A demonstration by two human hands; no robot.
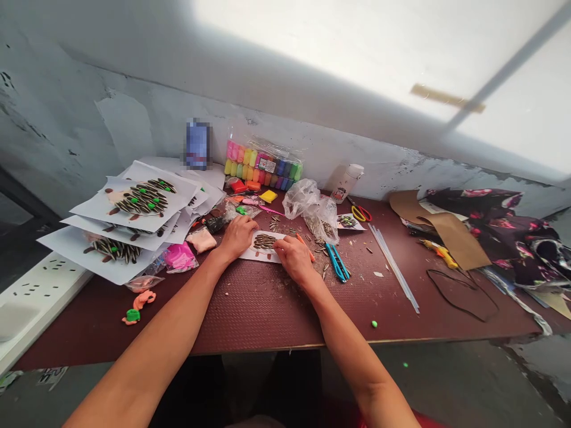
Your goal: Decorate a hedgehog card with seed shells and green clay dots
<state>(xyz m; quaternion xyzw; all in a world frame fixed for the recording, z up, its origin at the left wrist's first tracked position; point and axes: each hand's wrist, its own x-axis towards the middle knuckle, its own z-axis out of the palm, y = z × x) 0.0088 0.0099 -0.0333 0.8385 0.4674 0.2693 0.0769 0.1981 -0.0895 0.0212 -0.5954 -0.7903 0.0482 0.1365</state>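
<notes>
A white card [257,254] lies in front of me on the dark red table, with a hedgehog-like picture of striped sunflower seeds [264,241] and small brown feet on it. My left hand [239,235] rests on the card's left side, fingers laid down and apart. Over the right side, my right hand [294,257] is bent into a pinch against the picture; whatever is between its fingertips is hidden. Loose sunflower seeds [275,223] are scattered behind the card. Just right of my right hand are an orange stick-like thing [305,246] and a blue utility knife [338,263].
Stacked finished-looking seed pictures [134,202] stand at the left by a power strip [49,285]. Behind are coloured clay packs [263,166], a plastic bag [312,205], a white bottle [347,183] and scissors [359,213]. Glue sticks [393,267] and a glue gun [439,252] lie right.
</notes>
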